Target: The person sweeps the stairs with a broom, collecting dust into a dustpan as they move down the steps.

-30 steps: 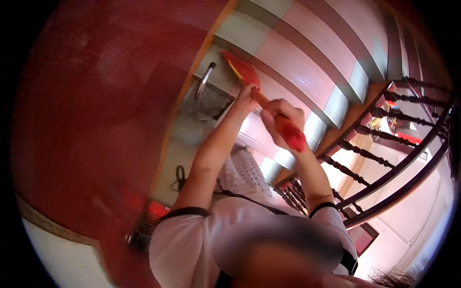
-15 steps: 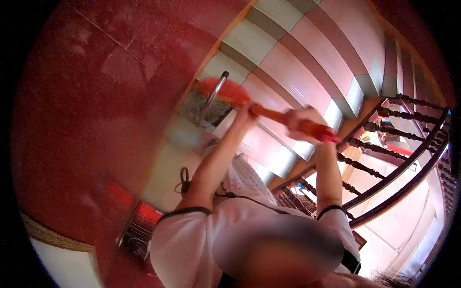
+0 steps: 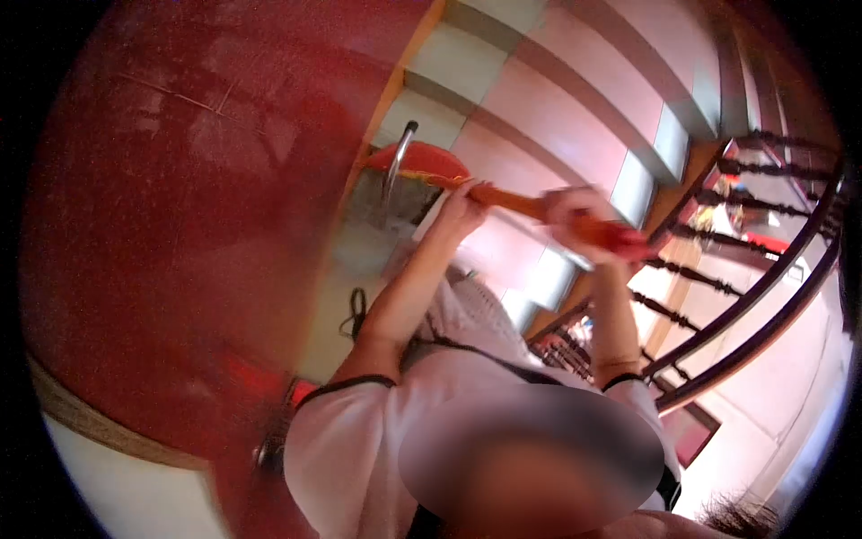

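Note:
A broom with a red fan-shaped head (image 3: 422, 162) and an orange handle (image 3: 512, 201) stretches across in front of me above the stairs. My left hand (image 3: 461, 208) is closed round the handle just behind the head. Farther along, my right hand (image 3: 575, 216), smeared by motion, grips the handle near its red end (image 3: 628, 242). A shiny metal tube (image 3: 393, 171) with a black tip crosses in front of the broom head. What the tube belongs to is unclear.
Pink and pale tiled steps (image 3: 575, 117) curve up ahead. A dark wooden banister (image 3: 763, 310) runs along the right, and a dark red wall (image 3: 197, 225) fills the left. A framed picture (image 3: 693, 433) shows low on the right.
My right hand and the broom's red end have shifted slightly right. My left hand stays on the handle near the head. The view has tilted a little.

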Action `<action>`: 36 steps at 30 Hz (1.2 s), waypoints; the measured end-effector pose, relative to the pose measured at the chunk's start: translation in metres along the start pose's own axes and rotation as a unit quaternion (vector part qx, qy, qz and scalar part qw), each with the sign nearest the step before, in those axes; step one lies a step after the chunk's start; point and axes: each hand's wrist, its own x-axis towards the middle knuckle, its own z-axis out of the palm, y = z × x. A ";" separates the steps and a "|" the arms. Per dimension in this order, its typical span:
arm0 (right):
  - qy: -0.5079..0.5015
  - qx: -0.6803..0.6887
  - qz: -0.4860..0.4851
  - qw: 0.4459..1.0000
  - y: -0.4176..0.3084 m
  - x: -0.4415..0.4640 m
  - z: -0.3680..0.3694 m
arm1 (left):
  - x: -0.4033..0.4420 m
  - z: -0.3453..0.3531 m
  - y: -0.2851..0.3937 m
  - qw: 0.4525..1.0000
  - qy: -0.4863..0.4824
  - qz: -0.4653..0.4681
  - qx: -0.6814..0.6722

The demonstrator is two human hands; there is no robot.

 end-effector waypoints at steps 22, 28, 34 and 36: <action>0.230 -0.143 -0.018 0.962 0.006 -0.030 0.001 | 0.083 0.015 -0.010 0.983 -0.053 -0.091 0.151; 0.208 -0.025 -0.043 0.977 -0.001 -0.065 0.029 | -0.005 -0.015 -0.018 0.966 -0.064 -0.060 0.243; 0.290 -0.021 0.004 0.957 -0.065 -0.126 -0.007 | -0.042 0.066 -0.089 0.949 -0.065 -0.122 0.282; 0.282 -0.092 -0.009 0.955 -0.028 -0.102 0.015 | 0.003 0.035 -0.062 0.948 -0.050 -0.119 0.291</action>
